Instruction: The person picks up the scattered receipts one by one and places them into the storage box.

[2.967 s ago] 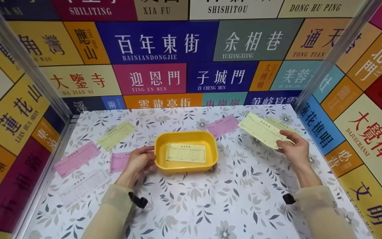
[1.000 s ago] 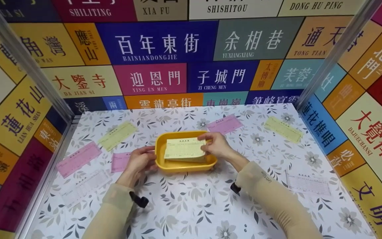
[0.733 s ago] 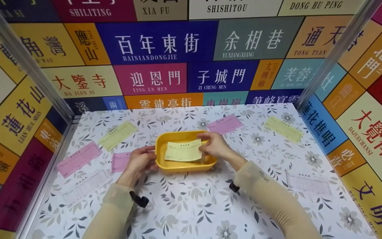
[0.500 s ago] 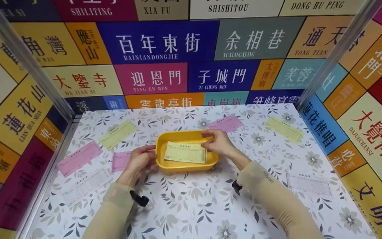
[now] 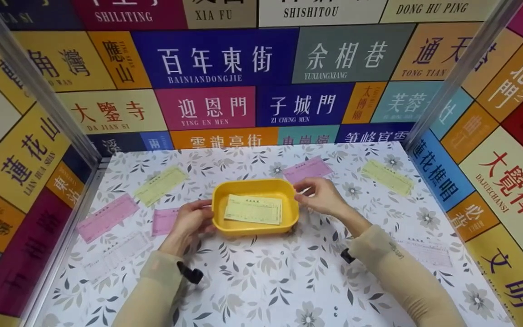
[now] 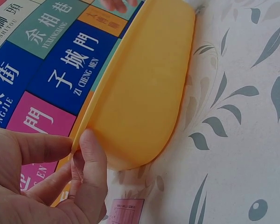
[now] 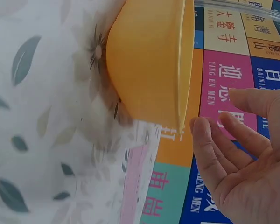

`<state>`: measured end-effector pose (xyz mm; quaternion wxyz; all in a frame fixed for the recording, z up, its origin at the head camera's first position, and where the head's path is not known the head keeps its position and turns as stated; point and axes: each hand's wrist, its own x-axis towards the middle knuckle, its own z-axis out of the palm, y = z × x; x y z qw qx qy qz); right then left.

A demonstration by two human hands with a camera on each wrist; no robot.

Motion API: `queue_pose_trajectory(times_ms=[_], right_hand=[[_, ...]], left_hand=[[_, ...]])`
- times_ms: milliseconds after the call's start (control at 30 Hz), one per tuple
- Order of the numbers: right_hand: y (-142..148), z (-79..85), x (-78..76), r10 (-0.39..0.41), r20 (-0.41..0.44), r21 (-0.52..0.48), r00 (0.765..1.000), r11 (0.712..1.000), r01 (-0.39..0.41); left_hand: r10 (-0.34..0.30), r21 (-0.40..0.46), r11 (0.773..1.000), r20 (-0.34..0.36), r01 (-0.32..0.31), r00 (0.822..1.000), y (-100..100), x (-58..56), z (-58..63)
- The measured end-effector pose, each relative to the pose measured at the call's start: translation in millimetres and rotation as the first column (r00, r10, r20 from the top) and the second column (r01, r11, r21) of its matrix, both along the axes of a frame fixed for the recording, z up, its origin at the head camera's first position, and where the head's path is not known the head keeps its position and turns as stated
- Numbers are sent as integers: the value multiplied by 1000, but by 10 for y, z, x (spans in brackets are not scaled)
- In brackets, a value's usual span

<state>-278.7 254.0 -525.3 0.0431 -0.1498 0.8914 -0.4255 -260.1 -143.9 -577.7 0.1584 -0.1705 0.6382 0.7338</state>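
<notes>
Apparently finishing placement of yellow slip point(image 5: 253, 210) in tray point(image 5: 254, 230), pinched at left by left hand point(image 5: 190, 222); next likely needing empty, loose-fingered right hand point(image 5: 325, 197) moved clear.

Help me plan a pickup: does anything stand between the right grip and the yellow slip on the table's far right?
Nothing visible does. In the head view, only the floral covering shows between the right grip and that yellow slip; the nearest pink slip lies flat beyond the grip, off that path.
</notes>
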Motion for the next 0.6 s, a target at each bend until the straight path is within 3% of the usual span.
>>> queue_pose_trajectory(times_ms=[600], right_hand=[[804,0,248,-57,-25,178,998,982,61]], left_hand=[[14,-14,1000,52,-14,999,-4,-14,2]])
